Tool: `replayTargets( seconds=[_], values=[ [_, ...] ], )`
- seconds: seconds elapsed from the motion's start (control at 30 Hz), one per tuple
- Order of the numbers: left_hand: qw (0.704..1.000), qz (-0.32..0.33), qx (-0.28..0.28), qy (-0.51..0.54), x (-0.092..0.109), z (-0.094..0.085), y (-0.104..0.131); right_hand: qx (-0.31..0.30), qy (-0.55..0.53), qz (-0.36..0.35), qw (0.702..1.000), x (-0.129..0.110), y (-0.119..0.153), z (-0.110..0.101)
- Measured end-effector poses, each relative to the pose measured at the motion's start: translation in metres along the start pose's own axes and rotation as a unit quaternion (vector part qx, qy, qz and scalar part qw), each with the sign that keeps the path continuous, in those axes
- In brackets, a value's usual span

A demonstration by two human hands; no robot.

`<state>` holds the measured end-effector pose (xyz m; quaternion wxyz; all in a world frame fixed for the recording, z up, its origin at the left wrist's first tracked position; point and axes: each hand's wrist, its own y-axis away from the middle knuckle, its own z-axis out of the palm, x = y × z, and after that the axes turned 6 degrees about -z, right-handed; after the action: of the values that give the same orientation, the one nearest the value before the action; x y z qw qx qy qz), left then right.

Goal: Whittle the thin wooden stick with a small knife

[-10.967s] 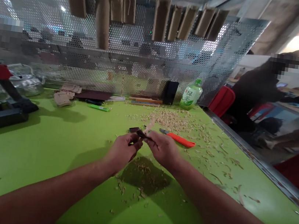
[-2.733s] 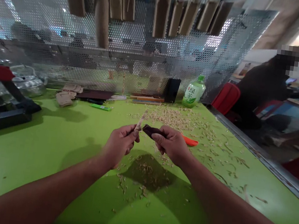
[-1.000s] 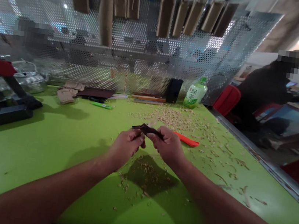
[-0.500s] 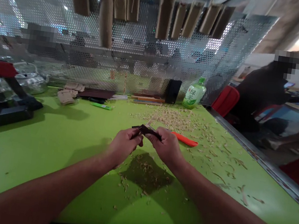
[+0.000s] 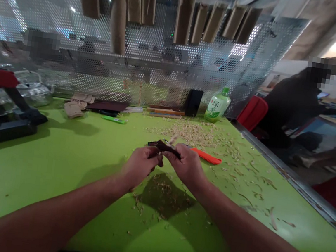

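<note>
Both hands meet above the middle of the green table. My left hand (image 5: pixel 142 162) is closed, its thumb and fingers pinching the left end of a small dark, slim object (image 5: pixel 162 145) whose exact kind I cannot make out. My right hand (image 5: pixel 188 162) is wrapped around the right end of it, thumb along the near side. A pale curl of wood shaving (image 5: pixel 173 138) stands up just behind the dark object. Beyond my right hand lies an orange-handled cutter (image 5: pixel 206 156) on the table. Fine shavings (image 5: pixel 165 188) are scattered in the shadow under my hands.
Many pale shavings (image 5: pixel 198 133) cover the table's back right. A green tea bottle (image 5: pixel 217 105) and black box (image 5: pixel 194 103) stand by the perforated metal screen (image 5: pixel 150 71). A green cutter (image 5: pixel 114 119) lies back left. A black, red-topped tool (image 5: pixel 13 91) stands far left; a person sits right.
The pale curl behind the dark object looks larger. The dark object has tilted slightly, while both hands keep their hold with only a small shift.
</note>
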<state>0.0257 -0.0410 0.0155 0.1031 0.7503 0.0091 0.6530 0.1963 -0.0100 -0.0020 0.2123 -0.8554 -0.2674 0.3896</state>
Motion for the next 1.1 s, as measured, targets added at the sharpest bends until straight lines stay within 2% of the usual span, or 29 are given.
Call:
replayTargets(
  seconds=[0.1, 0.23, 0.43, 0.67, 0.8, 0.9, 1.0, 1.1],
  values=[
    [0.997, 0.025, 0.014, 0.071, 0.008, -0.013, 0.000, -0.003, 0.016, 0.031, 0.999, 0.007, 0.000, -0.008],
    [0.993, 0.038, 0.013, 0.109, 0.013, -0.021, -0.003, -0.011, -0.032, 0.063, 0.997, 0.005, -0.003, -0.013],
    [0.994, 0.040, -0.008, 0.100, 0.006, -0.013, -0.007, 0.006, -0.041, 0.022, 0.999, -0.001, -0.002, -0.007],
    [0.998, 0.029, 0.020, -0.058, -0.002, 0.005, -0.003, -0.008, 0.025, -0.017, 1.000, -0.004, -0.001, 0.003],
    [0.998, 0.059, 0.027, -0.013, 0.000, -0.003, -0.004, 0.001, 0.027, -0.012, 1.000, 0.000, 0.001, -0.002],
    [0.995, 0.080, 0.029, 0.052, 0.004, -0.015, -0.005, 0.017, 0.014, 0.030, 0.999, 0.005, 0.001, -0.010],
    [0.994, 0.082, 0.024, 0.063, 0.006, -0.020, -0.007, 0.034, -0.034, 0.059, 0.997, 0.005, 0.000, -0.015],
    [0.996, 0.078, 0.016, 0.048, 0.005, -0.017, -0.008, 0.030, -0.045, 0.023, 0.998, 0.002, 0.000, -0.014]
  ],
)
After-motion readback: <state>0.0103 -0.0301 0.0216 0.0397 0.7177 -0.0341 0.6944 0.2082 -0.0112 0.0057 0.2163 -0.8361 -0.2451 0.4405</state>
